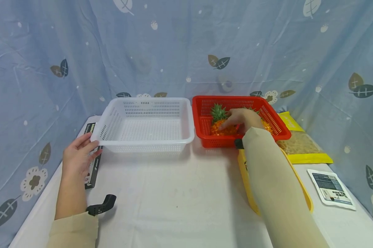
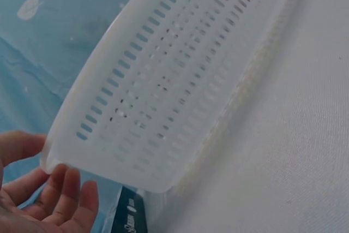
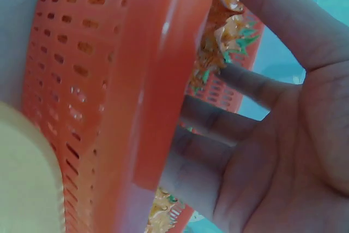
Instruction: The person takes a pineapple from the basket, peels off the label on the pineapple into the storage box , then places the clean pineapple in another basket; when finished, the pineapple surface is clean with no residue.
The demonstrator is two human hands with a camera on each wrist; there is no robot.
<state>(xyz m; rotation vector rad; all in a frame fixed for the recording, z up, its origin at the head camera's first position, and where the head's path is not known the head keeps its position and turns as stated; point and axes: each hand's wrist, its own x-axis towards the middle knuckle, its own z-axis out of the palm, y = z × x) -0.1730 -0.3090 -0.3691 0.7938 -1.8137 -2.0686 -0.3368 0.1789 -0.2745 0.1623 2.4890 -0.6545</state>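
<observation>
My left hand (image 1: 76, 160) holds the near left corner of a white plastic basket (image 1: 143, 142) in the head view. In the left wrist view, its thumb and fingers (image 2: 54, 200) meet at the basket's rim. My right hand (image 1: 243, 119) reaches into a red basket (image 1: 217, 142) that holds pineapples. Its thumb lies against the orange body of a pineapple (image 1: 219, 127) with a green crown. In the right wrist view, the fingers (image 3: 218, 121) stretch spread and fairly straight behind the red rim, where their tips are hidden. A second pineapple (image 1: 266, 126) lies partly behind the hand.
A yellow bin (image 1: 304, 194) stands under my right forearm. Right of the red basket lie a yellow bag of dry food (image 1: 301, 143) and a white packet (image 1: 331, 189). A dark box (image 1: 93, 170) lies by my left hand. Patterned blue curtains (image 1: 174, 51) enclose the white-covered table (image 1: 168, 206).
</observation>
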